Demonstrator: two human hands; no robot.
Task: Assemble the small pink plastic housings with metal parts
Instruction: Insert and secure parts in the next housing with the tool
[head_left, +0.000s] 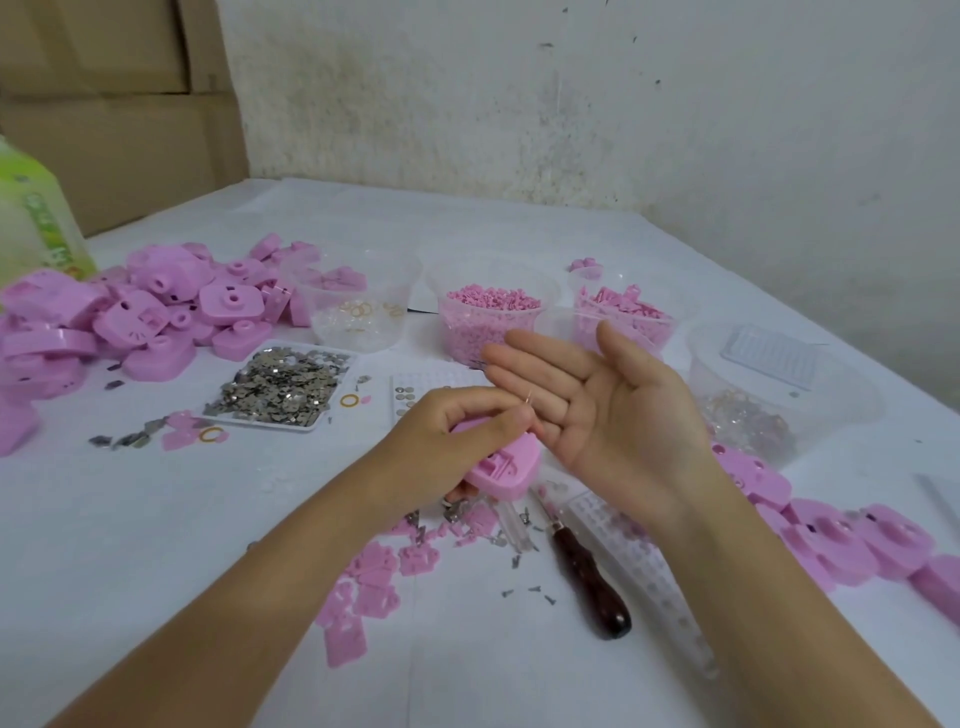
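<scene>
Left hand (452, 436): curled round a small pink plastic housing (498, 470), centre of the frame, just above the white-covered table (156, 545).
Right hand (597, 410): palm up, fingers straight and apart, just beside the left hand.
Metal parts: small silvery pieces heaped in a white tray (283, 387), left of centre.
Loose housings: a pink pile (156, 306), upper left.
Tool: dark-handled screwdriver (587, 577) lying below the hands.

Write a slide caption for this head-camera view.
Left hand grips a pink housing, right hand open beside it; tray of metal parts behind.
</scene>
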